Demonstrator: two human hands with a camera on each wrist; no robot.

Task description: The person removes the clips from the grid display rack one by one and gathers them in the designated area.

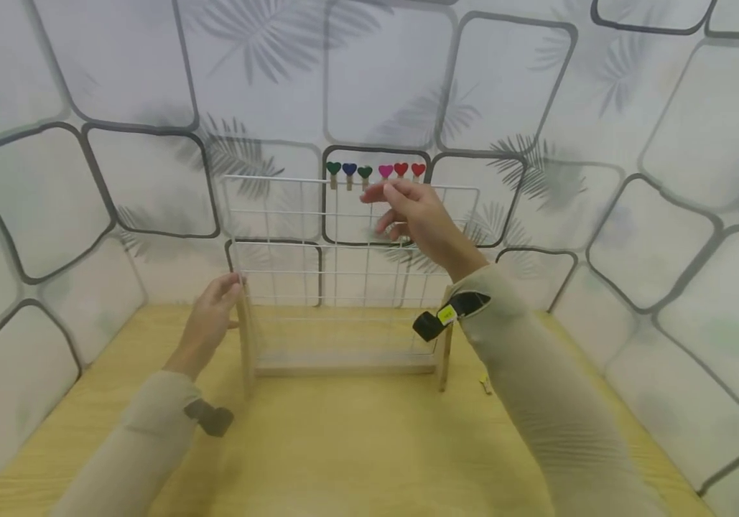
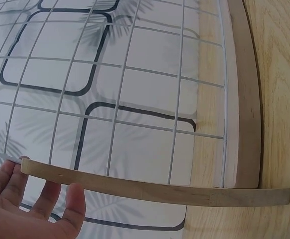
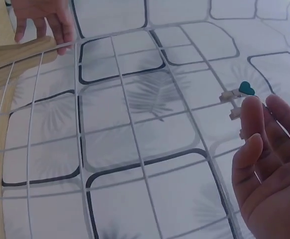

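A white wire grid rack [image 1: 343,246] with a wooden base and uprights stands on the table. Several wooden clothespins with heart tops line its upper wire, among them a blue heart clothespin [image 1: 350,171] and a pink heart clothespin [image 1: 386,171]. My left hand [image 1: 209,319] holds the top of the left wooden upright [image 2: 135,191], fingertips against the wood. Just below the row of clothespins, my right hand [image 1: 424,219] hovers with loosely bent fingers and nothing visible in them. In the right wrist view, its fingertips are close to a teal-green heart clothespin [image 3: 246,89].
On the wooden table [image 1: 343,445], right of the rack, lies a small clothespin with a yellow top [image 1: 486,384]. White cloth walls [image 1: 388,72] with dark rounded outlines and leaf prints surround the table at the back and sides.
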